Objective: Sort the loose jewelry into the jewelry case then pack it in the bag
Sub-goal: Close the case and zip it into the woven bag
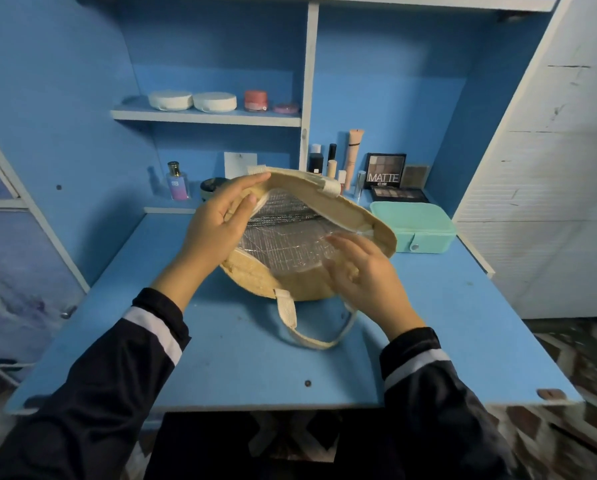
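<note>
A tan woven bag (354, 209) with a silver foil lining (283, 237) lies on the blue desk (241, 358), its mouth pulled wide towards me. My left hand (221, 220) grips the bag's far-left rim between thumb and fingers and lifts it. My right hand (363, 268) hovers with relaxed, spread fingers over the near-right rim, fingertips at the lining. One white handle (290, 317) loops onto the desk in front. The mint-green jewelry case (416, 225) sits closed to the right of the bag. No loose jewelry shows.
Cosmetics stand along the back: a perfume bottle (177, 181), tubes (354, 154) and eyeshadow palettes (385, 171). A shelf (203, 116) above holds white and pink jars. A white wall (549, 168) borders the desk on the right.
</note>
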### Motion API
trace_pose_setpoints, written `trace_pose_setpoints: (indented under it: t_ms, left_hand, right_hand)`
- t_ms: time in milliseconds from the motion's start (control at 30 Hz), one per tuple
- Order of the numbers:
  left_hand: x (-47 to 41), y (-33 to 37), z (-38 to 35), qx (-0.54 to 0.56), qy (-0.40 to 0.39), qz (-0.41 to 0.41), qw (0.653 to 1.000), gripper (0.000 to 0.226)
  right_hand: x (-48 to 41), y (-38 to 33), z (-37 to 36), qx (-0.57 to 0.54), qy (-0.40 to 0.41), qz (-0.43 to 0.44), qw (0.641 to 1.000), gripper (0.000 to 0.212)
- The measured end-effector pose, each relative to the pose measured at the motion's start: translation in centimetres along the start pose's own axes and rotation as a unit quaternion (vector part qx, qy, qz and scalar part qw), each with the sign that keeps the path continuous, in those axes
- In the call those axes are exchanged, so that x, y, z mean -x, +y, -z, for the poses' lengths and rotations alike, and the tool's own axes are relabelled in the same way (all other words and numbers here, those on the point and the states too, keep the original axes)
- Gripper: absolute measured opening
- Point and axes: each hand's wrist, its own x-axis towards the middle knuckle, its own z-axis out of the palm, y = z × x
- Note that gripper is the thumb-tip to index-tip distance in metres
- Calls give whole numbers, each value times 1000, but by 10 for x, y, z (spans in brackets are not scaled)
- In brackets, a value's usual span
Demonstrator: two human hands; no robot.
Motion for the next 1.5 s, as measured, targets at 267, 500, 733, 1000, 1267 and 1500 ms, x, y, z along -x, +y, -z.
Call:
trace_pose_setpoints:
  t_ms: [267,500,733,1000,1267,1500]
  left_hand:
    - [3,9,-20,-18,45,-22,999,35]
    - [0,7,-25,-24,37,-17,999,36]
    - [1,6,-31,-43,44,-19,998,37]
    - [1,9,-32,-54,51,-16,997,38]
    - [1,7,-31,-57,52,-29,997,41]
    - [1,6,-32,-59,52,-30,996,42]
  right_hand:
    - [21,57,53,31,210,-88,973,28]
    - [21,110,63,-26,149,-234,960,52]
    - [8,135,57,-35,77,-296,951,71]
    - [12,135,51,-12,97,-301,949,57]
    - [16,139,61,-26,120,-311,942,68]
    - [11,146,58,-26,61,-314,947,67]
